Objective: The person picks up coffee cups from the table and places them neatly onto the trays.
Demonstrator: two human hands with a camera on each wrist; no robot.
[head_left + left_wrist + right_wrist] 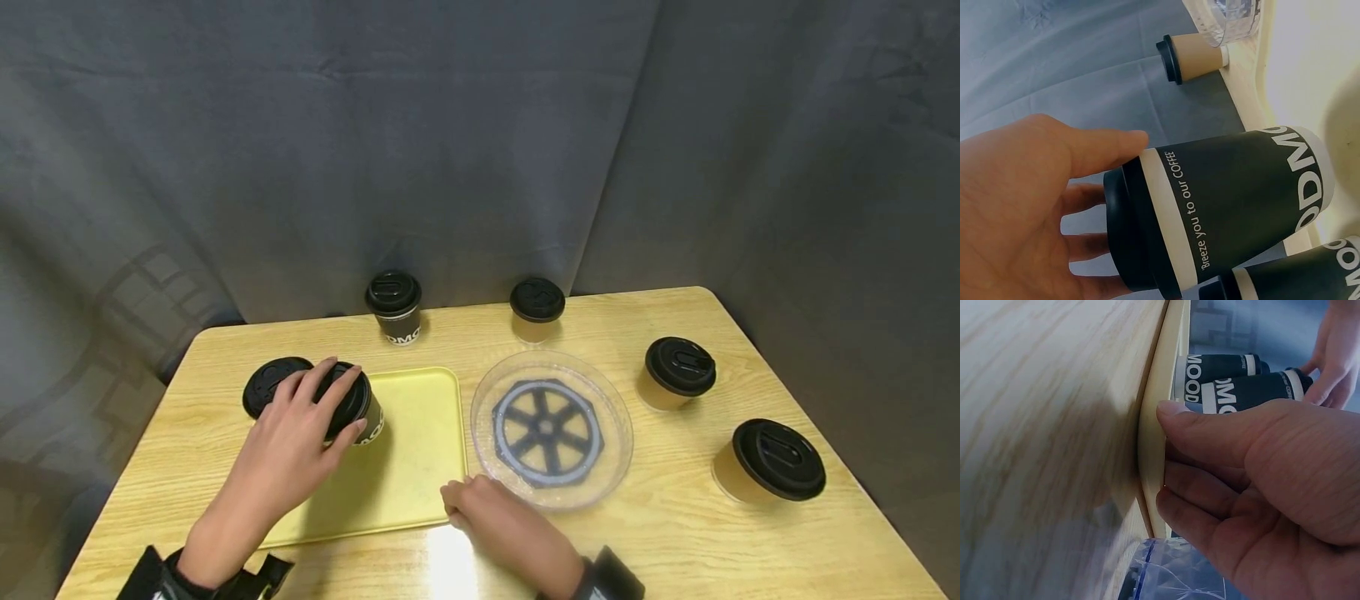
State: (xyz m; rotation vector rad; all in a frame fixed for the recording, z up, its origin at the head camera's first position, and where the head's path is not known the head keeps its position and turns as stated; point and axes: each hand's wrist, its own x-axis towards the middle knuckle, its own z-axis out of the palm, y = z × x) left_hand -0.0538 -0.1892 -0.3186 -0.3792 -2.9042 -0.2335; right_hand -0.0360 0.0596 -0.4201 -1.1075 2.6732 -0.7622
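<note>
My left hand [288,446] grips a dark, lidded paper coffee cup [1229,200] by its black lid, thumb on one side and fingers on the other. The cup is over the left part of a yellow tray [420,450]; whether its base touches the tray I cannot tell. A second dark cup [1297,278] stands close beside it, and its black lid [266,385] is partly covered by my hand in the head view. At the tray's near right corner, my right hand [498,517] holds the rim between thumb and curled fingers.
Right of the tray is a round clear plastic container [551,358]. Behind the tray stands another dark cup [400,312]. Brown cups with black lids stand at the back [536,312], at the right [675,371] and nearer the right edge [768,462]. Grey curtains [450,167] enclose the table.
</note>
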